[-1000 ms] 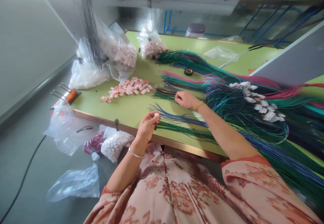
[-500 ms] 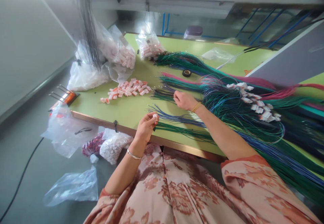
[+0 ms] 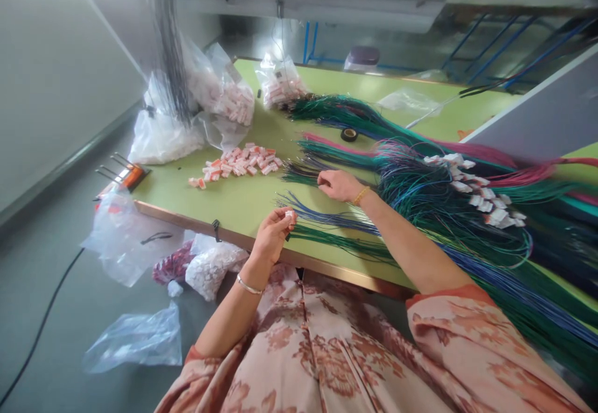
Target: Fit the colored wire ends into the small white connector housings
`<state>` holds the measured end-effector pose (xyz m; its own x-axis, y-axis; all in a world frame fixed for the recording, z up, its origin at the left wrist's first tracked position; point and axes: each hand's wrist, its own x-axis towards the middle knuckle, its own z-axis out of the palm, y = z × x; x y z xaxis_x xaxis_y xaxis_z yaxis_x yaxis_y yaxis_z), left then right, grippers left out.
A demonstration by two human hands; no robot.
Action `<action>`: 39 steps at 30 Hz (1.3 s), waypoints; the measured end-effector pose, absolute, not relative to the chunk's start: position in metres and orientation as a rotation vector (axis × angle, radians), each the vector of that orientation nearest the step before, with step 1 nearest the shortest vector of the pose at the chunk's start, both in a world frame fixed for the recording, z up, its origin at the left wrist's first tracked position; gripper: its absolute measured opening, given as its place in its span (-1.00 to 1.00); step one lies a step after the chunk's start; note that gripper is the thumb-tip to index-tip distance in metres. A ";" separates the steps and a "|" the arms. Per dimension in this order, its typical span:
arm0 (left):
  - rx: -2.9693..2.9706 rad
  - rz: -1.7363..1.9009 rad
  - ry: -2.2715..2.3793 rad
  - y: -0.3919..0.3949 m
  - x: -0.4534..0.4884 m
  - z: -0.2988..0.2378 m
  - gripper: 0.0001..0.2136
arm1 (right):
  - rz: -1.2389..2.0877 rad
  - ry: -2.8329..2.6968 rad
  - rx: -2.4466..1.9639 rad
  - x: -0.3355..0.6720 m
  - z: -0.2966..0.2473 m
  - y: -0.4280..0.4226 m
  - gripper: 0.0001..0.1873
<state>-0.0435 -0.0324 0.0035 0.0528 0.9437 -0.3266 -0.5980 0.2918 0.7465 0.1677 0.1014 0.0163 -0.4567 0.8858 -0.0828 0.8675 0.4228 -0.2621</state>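
Near the front edge of the table, my left hand (image 3: 273,232) pinches a small white-and-orange connector housing (image 3: 290,217) between thumb and fingers. My right hand (image 3: 339,185) is closed, fingers curled down at a bundle of dark wires (image 3: 306,171); what its fingertips hold, if anything, is hidden. Between the two hands lie blue wires (image 3: 322,215), their stripped ends towards the left. Green wires (image 3: 336,240) run along the front edge beside my left hand. Loose connector housings (image 3: 243,161) are heaped on the green tabletop, left of the wire ends.
Clear bags of housings (image 3: 280,83) stand at the back left. A roll of black tape (image 3: 349,134) lies behind my right hand. White connectors on wires (image 3: 481,195) rest at the right. An orange pronged fixture (image 3: 133,177) sits at the left corner, with bags (image 3: 212,270) below the edge.
My right hand has shifted slightly left relative to the wires, still closed. My left hand keeps hold of the connector housing. The whole view has moved a little.
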 end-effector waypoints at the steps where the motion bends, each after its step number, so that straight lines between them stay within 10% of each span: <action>1: 0.478 1.242 0.905 -0.032 -0.043 0.003 -0.76 | 0.401 -2.596 -1.583 0.170 0.016 0.101 -0.85; 39: 0.317 1.258 0.745 -0.026 -0.034 0.011 -0.82 | 1.216 -1.859 -1.166 0.124 0.035 0.017 -0.83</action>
<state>-0.0342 -0.0260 0.0109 0.1158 0.9363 -0.3317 -0.7408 0.3039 0.5990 0.1242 0.0171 0.0348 -0.4161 0.9088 0.0312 0.3356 0.1854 -0.9236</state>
